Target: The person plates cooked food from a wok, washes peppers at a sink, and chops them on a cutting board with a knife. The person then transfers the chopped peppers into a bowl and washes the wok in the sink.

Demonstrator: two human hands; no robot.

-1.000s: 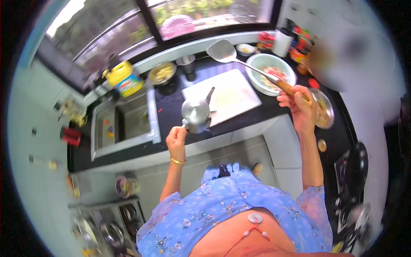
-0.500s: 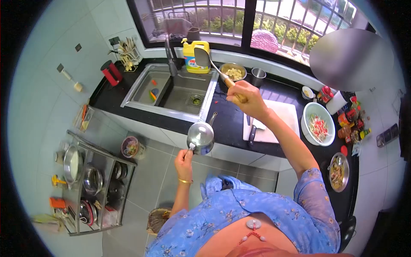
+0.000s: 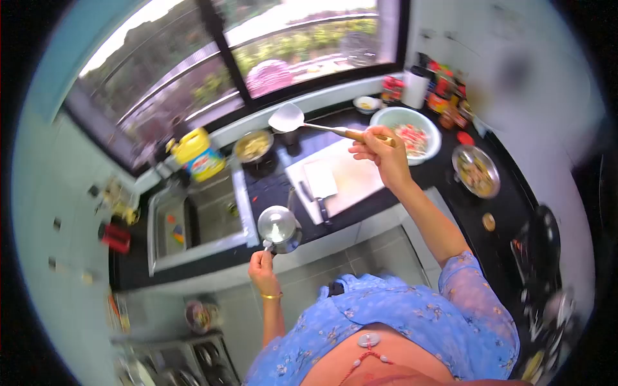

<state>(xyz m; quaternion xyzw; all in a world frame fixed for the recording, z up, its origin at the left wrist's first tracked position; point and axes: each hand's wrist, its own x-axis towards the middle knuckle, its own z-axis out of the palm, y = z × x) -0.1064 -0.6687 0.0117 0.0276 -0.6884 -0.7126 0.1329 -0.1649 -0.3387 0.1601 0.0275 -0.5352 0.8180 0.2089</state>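
My left hand (image 3: 264,270) is closed around the short handle of a small shiny metal pot (image 3: 279,226), held just in front of the counter edge. A thin handle-like piece shows at the pot's far side; what is inside I cannot make out. In my right hand (image 3: 385,153) is the wooden handle of a wok spatula (image 3: 287,118), its metal blade pointing left above the counter. Below it lies a white cutting board (image 3: 353,177) with a broad-bladed cleaver (image 3: 320,180) and a second dark-handled knife beside it.
A sink (image 3: 215,241) is on the left, with a yellow jug (image 3: 198,154) behind it. Along the counter stand a bowl of pale pieces (image 3: 253,147), a basin of shredded vegetables (image 3: 425,122) and a metal bowl of food (image 3: 476,171). At right hangs or stands a dark pan (image 3: 544,238).
The view has turned to the right, bringing more of the right counter in. Both hands keep their hold; the spatula has swung from pointing up-left to nearly level, its blade turned over.
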